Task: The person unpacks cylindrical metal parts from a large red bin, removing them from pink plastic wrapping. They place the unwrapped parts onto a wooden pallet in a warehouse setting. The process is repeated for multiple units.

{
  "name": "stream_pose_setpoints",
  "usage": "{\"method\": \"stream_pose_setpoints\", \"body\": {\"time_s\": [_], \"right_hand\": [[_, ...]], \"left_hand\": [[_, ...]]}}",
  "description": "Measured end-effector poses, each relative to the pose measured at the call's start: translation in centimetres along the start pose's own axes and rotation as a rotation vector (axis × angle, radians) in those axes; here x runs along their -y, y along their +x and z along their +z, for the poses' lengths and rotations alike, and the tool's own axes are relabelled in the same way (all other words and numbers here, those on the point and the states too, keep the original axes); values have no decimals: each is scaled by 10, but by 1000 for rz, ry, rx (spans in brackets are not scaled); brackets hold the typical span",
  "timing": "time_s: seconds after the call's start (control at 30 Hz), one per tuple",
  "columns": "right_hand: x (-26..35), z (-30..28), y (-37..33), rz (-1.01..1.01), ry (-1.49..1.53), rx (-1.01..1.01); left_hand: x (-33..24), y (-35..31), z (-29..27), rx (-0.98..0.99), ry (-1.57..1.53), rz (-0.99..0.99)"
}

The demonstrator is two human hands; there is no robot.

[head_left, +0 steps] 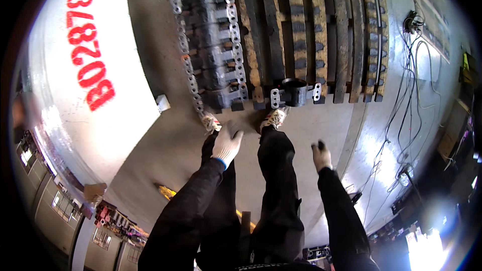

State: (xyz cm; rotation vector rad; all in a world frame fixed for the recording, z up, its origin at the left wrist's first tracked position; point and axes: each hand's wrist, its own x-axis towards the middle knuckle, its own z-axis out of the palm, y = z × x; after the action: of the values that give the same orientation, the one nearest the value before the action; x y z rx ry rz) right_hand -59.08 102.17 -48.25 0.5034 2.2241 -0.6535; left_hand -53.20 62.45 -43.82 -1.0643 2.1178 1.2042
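At the far left, a broad white panel (110,145) with a smooth, pale face carries large red characters, and its edge bows in the fisheye view. Next comes a long row of metal parts (216,50), dark and glossy along the middle, bordered on both sides by grey link plates pierced with paired round holes. The row lies across the beams, its near end ahead of the left hand (227,144) and apart from it. That hand wears a pale knitted glove with a blue cuff edge; its fingers lie close together, with the thumb held away in a loose, unclosed pose. Farther right, a single metal part (295,93) rests at the near ends of the beams (344,50): a short black cylinder, round and hollow-looking, with a holed grey plate at either side. It lies ahead of and between both hands, touching neither. The beams are long, parallel and rough, mottled yellow-brown and black. The right hand (322,156), nearer the body than the single part, wears a similar glove with dark fingertips; its fingers are slightly parted. Thin black cables (409,85) straggle over the smooth grey floor (334,125).
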Motion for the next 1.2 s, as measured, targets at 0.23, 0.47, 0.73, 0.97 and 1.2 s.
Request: {"method": "stream_pose_setpoints", "body": {"time_s": [0.23,0.47,0.73,0.97,1.2], "right_hand": [[-70,-34,-264,533,296,296],[-40,-35,-418,771,305,138],[81,-49,-394,347,556,66],[111,-19,-369,64,640,188],[127,42,-369,-18,559,317]], "left_hand": [[48,-100,-149,-206,-250,-342],[71,-212,-259,3,-444,-237],[165,-304,-292,-85,-734,-322],[196,-420,-330,-79,-848,-331],[255,-510,-326,-383,-1071,-308]]}}
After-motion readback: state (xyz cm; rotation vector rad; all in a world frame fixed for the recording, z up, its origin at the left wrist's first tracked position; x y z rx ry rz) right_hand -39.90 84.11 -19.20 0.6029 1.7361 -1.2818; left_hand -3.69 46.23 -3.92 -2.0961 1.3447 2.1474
